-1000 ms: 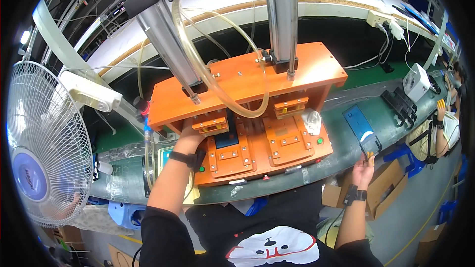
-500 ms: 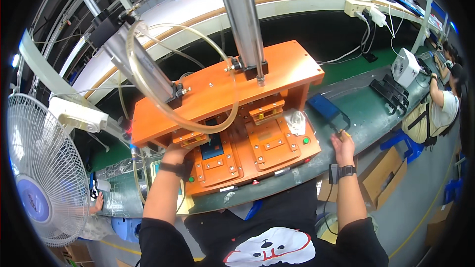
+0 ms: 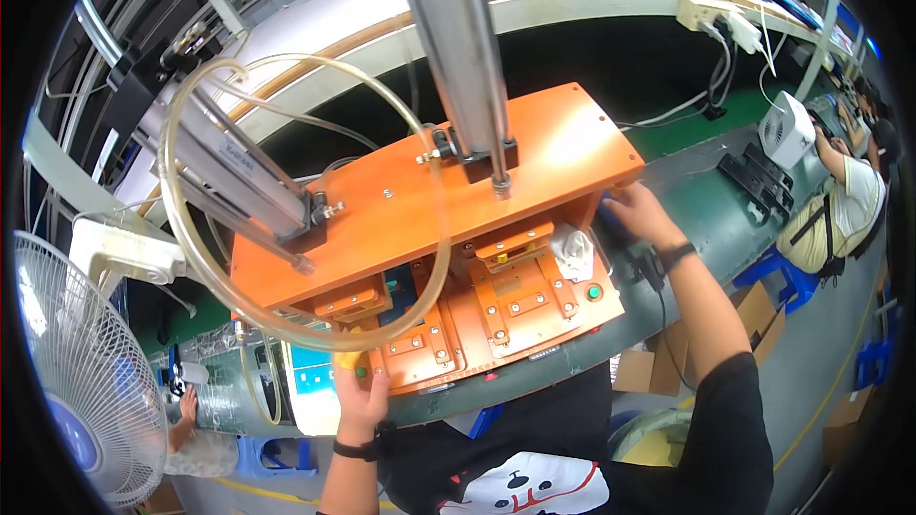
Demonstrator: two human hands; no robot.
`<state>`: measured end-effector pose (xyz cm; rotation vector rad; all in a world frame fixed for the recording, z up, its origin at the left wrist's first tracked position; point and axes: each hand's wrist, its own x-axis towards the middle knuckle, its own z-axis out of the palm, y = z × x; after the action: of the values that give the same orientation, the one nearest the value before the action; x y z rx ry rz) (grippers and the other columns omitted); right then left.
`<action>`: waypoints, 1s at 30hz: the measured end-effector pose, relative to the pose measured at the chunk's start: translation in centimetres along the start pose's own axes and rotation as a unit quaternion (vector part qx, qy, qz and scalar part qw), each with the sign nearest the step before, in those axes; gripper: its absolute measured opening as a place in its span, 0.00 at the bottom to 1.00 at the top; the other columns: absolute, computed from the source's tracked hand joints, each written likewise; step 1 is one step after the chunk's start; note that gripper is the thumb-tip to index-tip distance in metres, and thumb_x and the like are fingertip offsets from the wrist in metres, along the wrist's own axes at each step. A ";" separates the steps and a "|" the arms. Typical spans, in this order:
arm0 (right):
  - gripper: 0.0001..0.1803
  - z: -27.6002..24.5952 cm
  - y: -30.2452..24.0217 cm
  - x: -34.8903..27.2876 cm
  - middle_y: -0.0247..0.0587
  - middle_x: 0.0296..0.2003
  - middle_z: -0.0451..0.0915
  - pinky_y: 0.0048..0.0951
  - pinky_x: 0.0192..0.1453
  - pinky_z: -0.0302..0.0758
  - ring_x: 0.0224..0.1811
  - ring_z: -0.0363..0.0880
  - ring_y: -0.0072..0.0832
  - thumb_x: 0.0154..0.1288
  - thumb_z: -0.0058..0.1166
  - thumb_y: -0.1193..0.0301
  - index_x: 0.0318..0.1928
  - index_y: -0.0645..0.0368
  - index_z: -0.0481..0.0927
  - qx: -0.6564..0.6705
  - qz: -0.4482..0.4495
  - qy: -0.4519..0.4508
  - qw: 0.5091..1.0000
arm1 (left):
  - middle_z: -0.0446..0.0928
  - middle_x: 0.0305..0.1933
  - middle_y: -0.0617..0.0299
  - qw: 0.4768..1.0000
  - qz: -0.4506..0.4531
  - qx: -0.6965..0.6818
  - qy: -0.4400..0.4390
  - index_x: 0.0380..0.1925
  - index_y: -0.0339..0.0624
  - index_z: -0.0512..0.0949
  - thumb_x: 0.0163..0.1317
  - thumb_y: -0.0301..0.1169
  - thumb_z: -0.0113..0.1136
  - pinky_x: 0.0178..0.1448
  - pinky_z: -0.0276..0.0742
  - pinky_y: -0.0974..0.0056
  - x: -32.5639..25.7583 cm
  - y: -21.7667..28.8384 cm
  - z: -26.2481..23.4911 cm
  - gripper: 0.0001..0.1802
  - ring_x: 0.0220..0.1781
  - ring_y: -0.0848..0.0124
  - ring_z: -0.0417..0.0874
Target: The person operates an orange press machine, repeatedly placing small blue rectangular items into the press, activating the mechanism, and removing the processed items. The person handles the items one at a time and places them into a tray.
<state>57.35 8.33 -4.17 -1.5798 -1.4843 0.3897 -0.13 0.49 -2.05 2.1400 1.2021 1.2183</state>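
Note:
An orange two-station press (image 3: pixel 563 162) with upright metal cylinders stands in front of me. My left hand (image 3: pixel 361 399) is at its front left corner, thumb and fingers apart beside a green button (image 3: pixel 362 372). Yellow covering, perhaps finger cots (image 3: pixel 350 360), shows at its fingertips. My right hand (image 3: pixel 647 212) reaches to the press's right side, its fingers curled over a flat blue piece (image 3: pixel 615 218), mostly hidden by the hand. A dark blue panel (image 3: pixel 405 286) lies in the left station, partly behind a clear hose (image 3: pixel 172 186). White crumpled cloth (image 3: pixel 572 254) lies by the right station.
A white fan (image 3: pixel 86 372) stands at far left. Black holders (image 3: pixel 754 183) and a small white fan (image 3: pixel 787 131) sit on the green bench (image 3: pixel 687 181) to the right. Co-workers (image 3: pixel 844 200) sit at far right; another person's hand (image 3: pixel 188 405) is at left.
My left hand has come out of the left station to the press's front corner. My right hand has moved forward to the blue piece beside the press. The view has shifted.

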 end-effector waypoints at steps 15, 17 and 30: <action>0.14 6.6 5.6 10.8 0.58 0.46 0.86 0.43 0.55 0.81 0.50 0.85 0.57 0.70 0.64 0.73 0.53 0.64 0.83 -0.270 -0.104 -0.099 0.952 | 0.74 0.70 0.40 0.994 0.004 0.078 0.073 0.63 0.32 0.77 0.71 0.50 0.60 0.80 0.62 0.40 0.1 0.4 0.0 0.32 0.77 0.38 0.68; 0.14 5.6 5.3 10.6 0.57 0.46 0.86 0.43 0.55 0.81 0.50 0.85 0.57 0.70 0.64 0.74 0.53 0.64 0.83 -0.273 -0.126 -0.087 0.950 | 0.74 0.70 0.40 0.994 0.008 0.080 0.071 0.62 0.32 0.77 0.71 0.48 0.60 0.80 0.62 0.41 0.2 0.5 -0.2 0.31 0.76 0.38 0.68; 0.13 -10.0 -7.2 -4.5 0.52 0.49 0.85 0.39 0.62 0.78 0.54 0.85 0.46 0.75 0.57 0.76 0.56 0.67 0.80 -0.205 -0.111 0.026 0.972 | 0.74 0.70 0.41 0.998 0.008 0.054 0.041 0.63 0.33 0.78 0.65 0.40 0.67 0.81 0.62 0.42 0.7 1.0 -0.7 0.30 0.76 0.38 0.68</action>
<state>59.30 -0.58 5.20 -1.6951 -1.7579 -0.0952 -0.06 0.46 -0.62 2.1995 1.3166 1.2867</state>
